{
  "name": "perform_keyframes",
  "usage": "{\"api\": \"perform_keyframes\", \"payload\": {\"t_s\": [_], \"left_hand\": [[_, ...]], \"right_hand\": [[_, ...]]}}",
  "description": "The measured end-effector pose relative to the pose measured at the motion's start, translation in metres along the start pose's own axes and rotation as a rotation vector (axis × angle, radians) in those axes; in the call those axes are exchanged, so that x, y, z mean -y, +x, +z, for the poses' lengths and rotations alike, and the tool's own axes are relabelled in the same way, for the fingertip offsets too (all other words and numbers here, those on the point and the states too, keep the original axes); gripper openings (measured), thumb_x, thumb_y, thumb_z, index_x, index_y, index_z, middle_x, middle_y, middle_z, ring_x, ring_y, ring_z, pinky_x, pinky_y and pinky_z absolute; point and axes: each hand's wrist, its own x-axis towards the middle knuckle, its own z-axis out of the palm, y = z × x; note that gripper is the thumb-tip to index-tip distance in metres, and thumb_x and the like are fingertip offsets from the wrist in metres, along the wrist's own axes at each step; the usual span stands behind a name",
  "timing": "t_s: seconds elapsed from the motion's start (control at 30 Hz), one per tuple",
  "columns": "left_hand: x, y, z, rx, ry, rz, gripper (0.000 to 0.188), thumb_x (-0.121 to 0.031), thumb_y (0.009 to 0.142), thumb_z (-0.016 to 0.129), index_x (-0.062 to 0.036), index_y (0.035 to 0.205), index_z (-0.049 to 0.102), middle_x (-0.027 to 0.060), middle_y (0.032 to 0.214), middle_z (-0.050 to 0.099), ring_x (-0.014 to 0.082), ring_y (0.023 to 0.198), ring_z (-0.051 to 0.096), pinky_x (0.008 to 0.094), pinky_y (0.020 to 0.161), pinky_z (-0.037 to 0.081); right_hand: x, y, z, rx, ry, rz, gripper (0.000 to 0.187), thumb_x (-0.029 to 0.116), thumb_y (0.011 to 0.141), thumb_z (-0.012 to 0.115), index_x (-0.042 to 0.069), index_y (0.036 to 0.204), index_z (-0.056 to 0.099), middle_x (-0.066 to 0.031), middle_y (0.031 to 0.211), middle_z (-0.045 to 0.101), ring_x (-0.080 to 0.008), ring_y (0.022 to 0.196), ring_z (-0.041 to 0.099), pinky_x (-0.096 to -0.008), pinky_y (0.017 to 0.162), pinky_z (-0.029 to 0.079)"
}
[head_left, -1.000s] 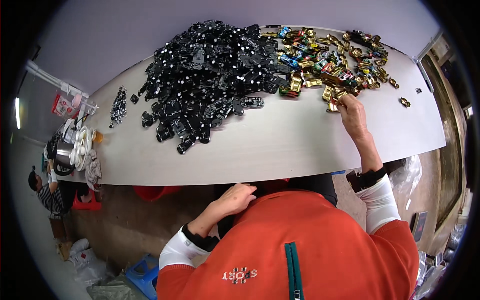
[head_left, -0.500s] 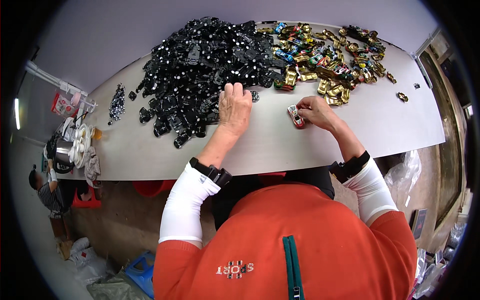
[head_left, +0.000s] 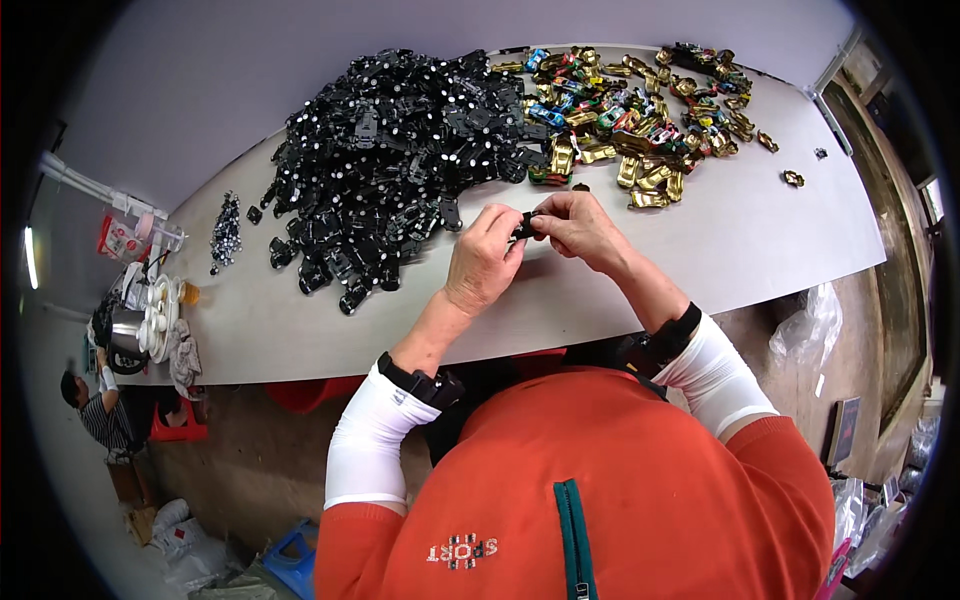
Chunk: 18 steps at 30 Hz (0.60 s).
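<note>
My left hand (head_left: 484, 264) and my right hand (head_left: 584, 232) meet over the near middle of the table. Between their fingertips is a small black toy car chassis (head_left: 525, 227), gripped from both sides. The white-and-red toy car body cannot be seen now; whether it is under the chassis, hidden by the fingers, I cannot tell. Just beyond my left hand rises a big heap of black toy car chassis (head_left: 380, 160) with pale round wheel parts. Past my right hand lies a spread pile of gold and coloured toy car bodies (head_left: 655, 173).
On the grey table (head_left: 620, 290), a small heap of silvery bits (head_left: 226, 238) lies left. One gold car body (head_left: 793, 178) lies apart at right. A metal pot (head_left: 126, 335) and white lids (head_left: 160, 310) stand at the left end, near another person (head_left: 103, 415). A plastic bag (head_left: 808, 325) hangs at right.
My left hand has come back from the black heap, and a black chassis now shows in it. My right hand has moved left to meet it; the white-and-red car body is out of sight.
</note>
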Motion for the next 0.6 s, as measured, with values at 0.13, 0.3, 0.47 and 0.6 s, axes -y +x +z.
{"api": "perform_keyframes", "payload": {"t_s": [0.13,0.3,0.47,0.6], "left_hand": [[-0.021,-0.019,-0.007,-0.28,-1.012,-0.594,0.034,0.012,0.076,0.06,0.0024,0.108,0.054,0.0115,0.105,0.057,0.017,0.078,0.061,0.0245,0.057,0.053],[-0.014,-0.032,0.0,-0.354,-1.46,-0.683,0.034,0.007,0.08,0.063,0.0047,0.112,0.053,0.0144,0.1,0.061,0.0179,0.069,0.062,0.0245,0.056,0.052],[-0.002,-0.048,0.004,-0.396,-1.534,-0.694,0.034,-0.011,0.084,0.065,0.002,0.114,0.055,0.0141,0.101,0.063,0.0142,0.072,0.059,0.0221,0.051,0.047],[-0.002,-0.051,0.0,-0.349,-1.602,-0.758,0.039,-0.029,0.087,0.062,0.0015,0.11,0.055,0.0096,0.092,0.063,0.0134,0.069,0.058,0.0216,0.048,0.043]], "right_hand": [[-0.002,-0.01,0.016,0.139,0.567,0.222,0.014,0.013,0.088,0.061,0.0,0.087,0.057,-0.0076,0.073,0.061,-0.0064,0.05,0.047,-0.02,0.039,0.033],[-0.015,-0.016,0.032,0.228,0.872,0.348,0.013,0.015,0.09,0.059,0.004,0.085,0.053,-0.0065,0.077,0.058,-0.0051,0.05,0.042,-0.0183,0.041,0.03],[-0.003,-0.027,0.029,0.173,0.404,0.227,0.019,0.018,0.086,0.065,0.001,0.091,0.058,-0.0055,0.074,0.061,-0.0066,0.05,0.047,-0.0212,0.041,0.035],[-0.014,-0.028,-0.02,-0.431,-0.526,-0.401,0.015,0.009,0.076,0.071,0.003,0.088,0.064,-0.0095,0.077,0.061,-0.0205,0.068,0.059,-0.0322,0.061,0.047]]}}
